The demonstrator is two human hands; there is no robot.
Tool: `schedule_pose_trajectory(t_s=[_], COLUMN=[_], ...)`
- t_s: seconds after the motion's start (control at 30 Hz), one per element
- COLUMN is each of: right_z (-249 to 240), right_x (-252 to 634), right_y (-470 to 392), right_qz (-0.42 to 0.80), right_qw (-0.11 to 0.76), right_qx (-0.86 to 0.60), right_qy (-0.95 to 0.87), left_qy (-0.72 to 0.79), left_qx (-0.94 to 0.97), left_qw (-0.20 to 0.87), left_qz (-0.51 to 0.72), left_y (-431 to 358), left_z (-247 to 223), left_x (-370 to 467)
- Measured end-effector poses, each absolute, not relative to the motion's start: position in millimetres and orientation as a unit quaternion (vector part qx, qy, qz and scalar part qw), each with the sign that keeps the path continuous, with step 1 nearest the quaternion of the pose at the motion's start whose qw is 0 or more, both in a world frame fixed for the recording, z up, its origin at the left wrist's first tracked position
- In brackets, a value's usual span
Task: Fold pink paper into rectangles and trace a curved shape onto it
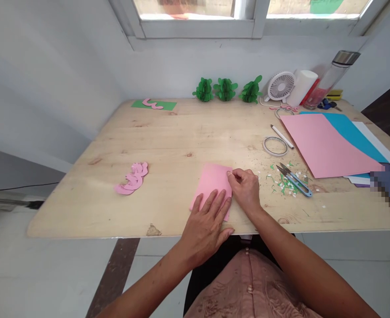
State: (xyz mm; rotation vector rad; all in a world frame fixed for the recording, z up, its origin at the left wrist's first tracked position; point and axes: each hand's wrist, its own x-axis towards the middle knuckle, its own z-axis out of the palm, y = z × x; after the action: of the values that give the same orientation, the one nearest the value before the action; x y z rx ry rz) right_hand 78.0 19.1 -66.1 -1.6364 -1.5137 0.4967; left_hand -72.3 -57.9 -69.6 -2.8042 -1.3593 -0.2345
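Observation:
A small pink sheet of paper (213, 179) lies on the wooden table near its front edge. My left hand (206, 225) rests flat across the lower part of the sheet, fingers spread. At the paper's upper right edge, my right hand (246, 187) pinches with thumb and forefinger. Right of that hand are thread snips (294, 180) with blue handles, among green and white paper scraps (288, 187). Pink wavy paper cutouts (133, 179) are piled to the left of the sheet.
Beyond the snips lie a tape roll (275, 146), a white pen (283, 137) and large pink paper (330, 145) over blue and white sheets. Three green paper figures (225, 89), a white fan (281, 86) and a tall bottle (330, 79) stand along the wall. A green strip (168, 106) lies far left.

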Motion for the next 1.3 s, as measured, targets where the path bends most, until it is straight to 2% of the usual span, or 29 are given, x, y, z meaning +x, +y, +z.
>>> schedule_pose_trajectory(t_s=[0.47, 0.83, 1.1, 1.3], right_z=[-70, -69, -74, -73], right_x=[96, 120, 128, 126], right_y=[29, 20, 17, 16], right_qz=[0.145, 0.089, 0.036, 0.017], right_qw=[0.323, 0.259, 0.245, 0.244], right_qx=[-0.659, -0.587, -0.563, -0.556], right_qy=[-0.663, -0.762, -0.788, -0.794], left_qy=[-0.428, -0.418, -0.404, -0.407], left_qx=[-0.900, -0.905, -0.910, -0.911], left_qw=[0.026, -0.048, -0.070, -0.049], left_qz=[-0.080, -0.064, -0.061, -0.049], left_y=[-57, -32, -22, -5], left_z=[-67, -42, -46, -48], left_x=[-72, -62, -61, -57])
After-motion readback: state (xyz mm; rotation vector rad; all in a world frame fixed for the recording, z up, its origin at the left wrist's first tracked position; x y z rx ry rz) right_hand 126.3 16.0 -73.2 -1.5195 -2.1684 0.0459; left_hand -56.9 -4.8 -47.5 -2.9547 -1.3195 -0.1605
